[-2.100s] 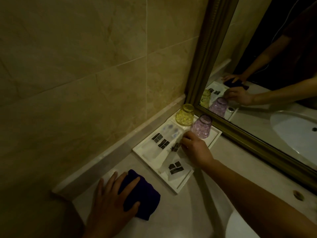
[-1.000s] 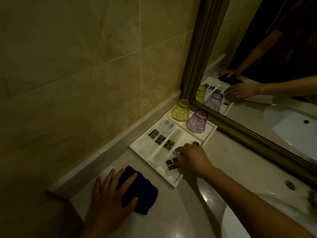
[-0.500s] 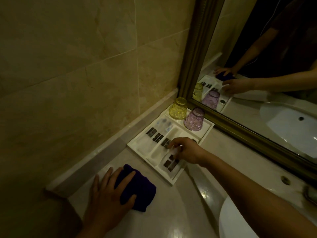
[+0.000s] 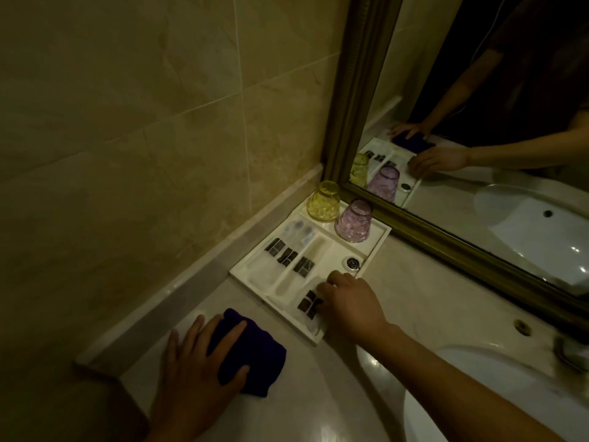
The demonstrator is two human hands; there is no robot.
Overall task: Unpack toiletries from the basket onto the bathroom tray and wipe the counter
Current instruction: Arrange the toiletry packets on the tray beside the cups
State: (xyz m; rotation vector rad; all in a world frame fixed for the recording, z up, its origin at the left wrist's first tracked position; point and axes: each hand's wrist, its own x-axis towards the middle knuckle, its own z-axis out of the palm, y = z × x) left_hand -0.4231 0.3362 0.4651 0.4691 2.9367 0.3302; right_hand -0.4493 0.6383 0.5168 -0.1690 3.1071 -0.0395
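A white compartment tray sits in the counter corner. At its far end stand a yellow cup and a purple cup, both upside down. Clear packets with dark labels lie in its long slots, and a small round cap lies near its right edge. My right hand is curled over a dark-labelled packet in the near right slot, fingertips on it. My left hand lies spread on a folded dark purple cloth on the counter, left of the tray.
The beige counter ends at a raised ledge under the tiled wall. A framed mirror stands behind the tray. A white sink basin lies to the right, by my right forearm.
My right hand has drawn back from beside the purple cup to the tray's near right slot, onto the packet there. My left hand has stayed on the cloth.
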